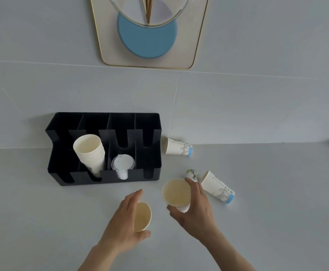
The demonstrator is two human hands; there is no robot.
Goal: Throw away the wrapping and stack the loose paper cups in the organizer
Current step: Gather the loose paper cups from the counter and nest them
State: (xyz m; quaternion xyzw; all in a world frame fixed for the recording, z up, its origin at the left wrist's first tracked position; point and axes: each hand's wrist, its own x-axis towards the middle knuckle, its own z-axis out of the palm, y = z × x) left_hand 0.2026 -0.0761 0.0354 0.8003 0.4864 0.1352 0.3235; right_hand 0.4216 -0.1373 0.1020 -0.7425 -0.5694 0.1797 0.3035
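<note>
A black organizer (152, 124) stands on the white counter against the wall. A stack of paper cups (90, 151) leans in its second slot, and clear plastic lids (123, 165) fill the third. My left hand (124, 220) holds one paper cup (142, 217) with its mouth facing right. My right hand (197, 208) grips another paper cup (176, 192), mouth toward me. Three loose printed cups lie on their sides: one by the wall (178, 146), one behind my right fingers (193, 175), one further right (217, 186).
The white counter (277, 212) stretches right and left of my hands. A tiled wall rises behind it, with a gold-framed decoration (148, 42) hanging above. The organizer's first and fourth slots look empty.
</note>
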